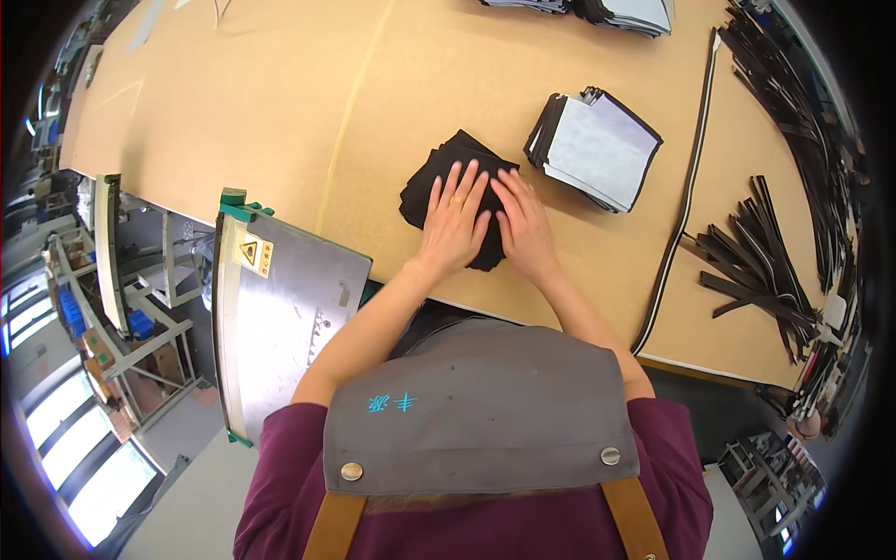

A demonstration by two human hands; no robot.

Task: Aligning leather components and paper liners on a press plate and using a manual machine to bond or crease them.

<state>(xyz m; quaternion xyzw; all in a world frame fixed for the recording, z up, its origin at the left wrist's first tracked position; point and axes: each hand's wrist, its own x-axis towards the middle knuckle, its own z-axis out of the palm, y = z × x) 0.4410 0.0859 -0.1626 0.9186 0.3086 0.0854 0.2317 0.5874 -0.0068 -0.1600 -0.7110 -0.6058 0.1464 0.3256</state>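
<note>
A small stack of black cloth pieces (pixel 474 149) lies near the table's front edge, its layers fanned unevenly at the corners. My left hand (pixel 453 222) rests flat on top of it, fingers spread and pointing away from me. On the stack's right side lies my right hand (pixel 525 227), fingers stretched out, its fingertips on the black cloth. Neither hand grips anything. Just beyond my right hand stands a thicker stack of black pieces topped with a pale grey-white sheet (pixel 602 149).
A tan table (pixel 252 121) spreads before me. More stacked pieces (pixel 630 14) sit at the far edge. A long black strip (pixel 686 210) runs down the right, beside bundled dark strips (pixel 761 257). A metal plate with green corners (pixel 289 289) adjoins the table at left.
</note>
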